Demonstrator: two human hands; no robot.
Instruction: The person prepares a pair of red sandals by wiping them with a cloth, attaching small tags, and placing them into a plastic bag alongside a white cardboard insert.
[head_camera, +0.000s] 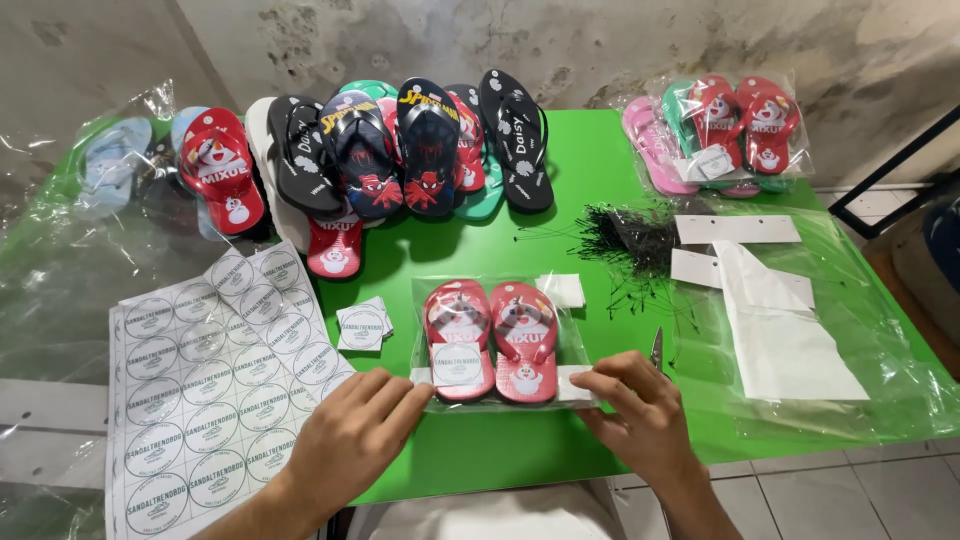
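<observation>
I see a clear bag (497, 345) with a pair of red flip-flops (492, 338) lying on the green table (590, 200), in front of me. My left hand (350, 438) presses its near-left corner with flat fingers; my right hand (640, 408) pinches the near-right edge. A sticker sheet (205, 385) lies left.

Two hands, left (352, 435) and right (640, 410), are seen at one clear bag (497, 340) in which one pair of red sandals (492, 338) is counted. Beyond the grip, roughly ten loose sandals (400, 150) are lined up; one sticker sheet (215, 380) lies left of it, one packed bundle (725, 135) far right.
</observation>
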